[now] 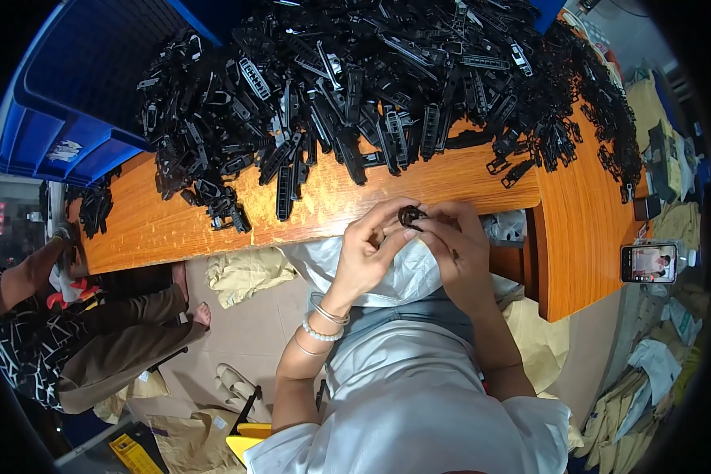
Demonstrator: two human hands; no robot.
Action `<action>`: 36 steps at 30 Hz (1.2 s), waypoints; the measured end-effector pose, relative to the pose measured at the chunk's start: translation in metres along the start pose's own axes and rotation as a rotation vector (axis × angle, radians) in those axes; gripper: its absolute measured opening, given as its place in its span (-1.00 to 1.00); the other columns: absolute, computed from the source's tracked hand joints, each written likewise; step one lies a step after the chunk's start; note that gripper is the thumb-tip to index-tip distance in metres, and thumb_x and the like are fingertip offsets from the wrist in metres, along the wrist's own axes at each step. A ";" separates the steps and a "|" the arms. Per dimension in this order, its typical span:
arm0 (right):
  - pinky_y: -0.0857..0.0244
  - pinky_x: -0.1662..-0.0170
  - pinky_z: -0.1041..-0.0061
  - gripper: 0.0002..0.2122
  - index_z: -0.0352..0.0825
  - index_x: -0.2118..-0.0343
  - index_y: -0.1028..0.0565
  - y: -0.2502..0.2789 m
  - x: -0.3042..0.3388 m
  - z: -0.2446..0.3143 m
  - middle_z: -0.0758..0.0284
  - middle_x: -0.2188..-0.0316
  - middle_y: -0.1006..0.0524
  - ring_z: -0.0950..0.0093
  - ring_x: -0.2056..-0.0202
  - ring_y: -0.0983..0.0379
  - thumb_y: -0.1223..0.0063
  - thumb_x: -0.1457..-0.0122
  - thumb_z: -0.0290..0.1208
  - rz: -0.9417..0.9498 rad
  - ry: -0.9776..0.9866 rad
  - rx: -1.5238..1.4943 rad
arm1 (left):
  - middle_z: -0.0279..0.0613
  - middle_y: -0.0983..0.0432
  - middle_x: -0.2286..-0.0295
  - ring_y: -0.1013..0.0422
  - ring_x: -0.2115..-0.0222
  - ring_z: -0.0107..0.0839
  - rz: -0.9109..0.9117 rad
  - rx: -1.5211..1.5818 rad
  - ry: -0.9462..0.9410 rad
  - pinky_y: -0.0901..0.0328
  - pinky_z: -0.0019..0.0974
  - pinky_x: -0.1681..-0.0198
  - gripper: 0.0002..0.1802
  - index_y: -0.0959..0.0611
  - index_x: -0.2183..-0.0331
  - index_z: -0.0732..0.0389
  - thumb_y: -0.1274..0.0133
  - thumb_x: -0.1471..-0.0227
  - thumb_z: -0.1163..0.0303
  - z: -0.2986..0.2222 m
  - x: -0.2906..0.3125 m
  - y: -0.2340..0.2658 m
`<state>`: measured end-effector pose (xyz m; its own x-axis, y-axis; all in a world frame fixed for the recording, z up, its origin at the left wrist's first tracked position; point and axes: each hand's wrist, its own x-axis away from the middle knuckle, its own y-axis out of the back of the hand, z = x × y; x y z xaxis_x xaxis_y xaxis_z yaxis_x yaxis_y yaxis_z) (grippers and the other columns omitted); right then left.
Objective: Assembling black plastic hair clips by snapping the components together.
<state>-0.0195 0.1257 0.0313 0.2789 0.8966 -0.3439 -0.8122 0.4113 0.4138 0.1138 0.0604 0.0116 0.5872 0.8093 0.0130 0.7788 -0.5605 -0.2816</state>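
At the upper left of the frame, a blue plastic crate (63, 146) is standing at the end of the wooden table (324, 207); its contents are not showing clearly. Across the upper middle, a heap of black plastic pieces (355, 95) is covering the tabletop, reaching toward the upper right, some pieces catching a glossy light. Below the centre, a white sack (414, 276) is lying over the person's lap, its inside hidden. Right of centre, a recess under the table is holding a clear plastic bag (507, 227), its contents too blurred to name.

At the centre, just off the table's front edge, a small black part (409, 216) is sitting between both hands, looking curved and ring-like, with a short prong pointing right. The left hand (373, 241) is pinching it, thumb and fingers nearly closed; the right hand (459, 241) is gripping it from the other side with curled fingers.

At the left edge, a co-worker in a patterned shirt (31, 340) is being cut off by the frame. The fingertips are hiding part of the small black part, and individual pieces deep in the heap are blending together.
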 end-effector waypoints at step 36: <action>-0.18 0.53 0.73 -0.89 -0.52 0.40 -0.48 0.013 -0.003 -0.052 0.34 0.47 -0.43 0.65 0.58 -0.29 -0.05 0.02 -0.62 -0.290 -0.464 -0.500 | -0.17 -0.25 0.52 -0.29 0.45 -0.26 -0.122 -1.445 -0.834 -0.25 -0.27 0.50 -0.71 -0.55 0.39 0.25 -0.13 0.34 0.50 -0.025 -0.172 0.003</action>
<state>-0.0574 0.1196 -0.0065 0.6155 0.7861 0.0565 -0.7786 0.6176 -0.1112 0.0212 -0.0850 0.0328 0.6112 0.4566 -0.6465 0.6358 0.2033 0.7446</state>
